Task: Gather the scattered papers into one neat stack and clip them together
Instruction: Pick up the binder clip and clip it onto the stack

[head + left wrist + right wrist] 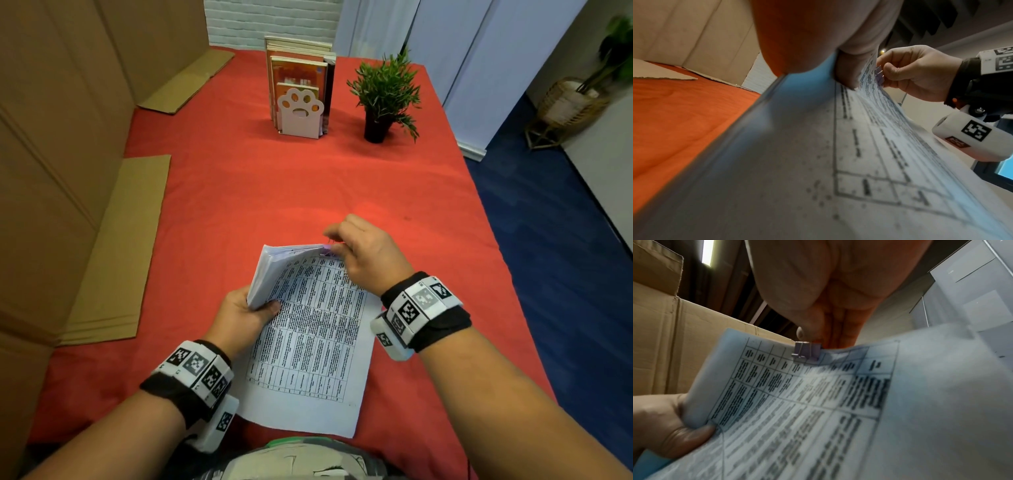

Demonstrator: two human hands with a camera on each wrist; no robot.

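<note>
A stack of white papers (308, 325) printed with black tables lies near the front of the red table, its far left part curled up off the cloth. My left hand (246, 311) grips that raised left edge, thumb on the printed side (694, 433). A small purple binder clip (328, 250) sits on the stack's far edge; it shows closer in the right wrist view (807, 352) and the left wrist view (878, 76). My right hand (363, 250) pinches the clip's wire handles from above.
A paw-shaped bookend with books (301, 102) and a potted plant (385, 96) stand at the far end of the red tablecloth (239, 185). Flat cardboard sheets (113, 260) lie along the left side, against tall cardboard boxes (44, 137). The table's right edge drops to blue floor.
</note>
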